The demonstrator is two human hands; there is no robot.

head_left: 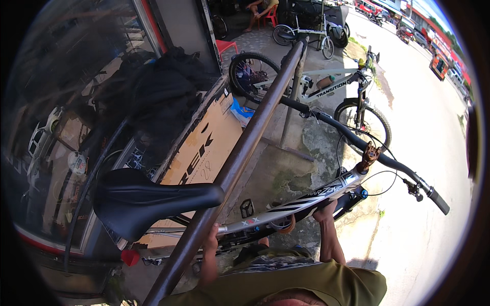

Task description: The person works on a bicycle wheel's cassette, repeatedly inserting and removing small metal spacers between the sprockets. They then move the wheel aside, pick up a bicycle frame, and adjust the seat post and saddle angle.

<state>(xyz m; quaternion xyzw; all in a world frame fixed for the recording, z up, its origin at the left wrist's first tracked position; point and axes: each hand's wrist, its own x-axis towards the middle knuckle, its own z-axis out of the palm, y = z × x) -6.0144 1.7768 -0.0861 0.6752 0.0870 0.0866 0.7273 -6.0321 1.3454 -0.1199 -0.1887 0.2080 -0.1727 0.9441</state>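
Observation:
A silver and black mountain bike frame stretches across in front of me. Its wide black handlebar and copper-coloured stem are at the right, its black saddle at the left. The saddle's nose overlaps a long brown metal rail in the picture; whether they touch I cannot tell. My left hand is closed around the frame just below the saddle's nose, partly behind the rail. Farther right, my right hand grips the frame's underside near the fork; its fingertips are hidden.
Beyond the rail, another mountain bike leans by a post, with a small folding bike behind it. A flat cardboard box stands against a glass shopfront. A person sits farther back. The sunlit road runs along the right.

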